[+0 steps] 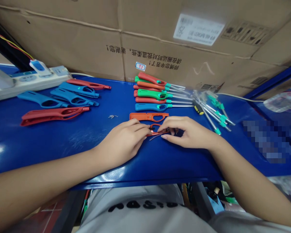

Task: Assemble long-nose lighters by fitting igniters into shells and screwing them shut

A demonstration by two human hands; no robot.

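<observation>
My left hand (126, 139) is closed over the grip end of an orange-red lighter casing half (156, 132) on the blue table, hiding most of it. At the other end my right hand (188, 131) has its fingers bent onto the casing, thumb apart below. Small dark parts show between those fingers, too covered to name. A thin pale tube (155, 137) sticks out below the casing. Just beyond lies another orange casing half (145, 116), its inner side up. Several small metal pins (112, 116) lie to the left.
Several long-nosed lighters (151, 107) lie stacked ahead. Blue casing halves (42, 98) and red ones (55, 115) are at left, near a power strip (26, 81). Metal nozzles with green ends (212, 118) and a yellow-black screwdriver (198, 107) lie right. A cardboard box (87, 45) stands behind.
</observation>
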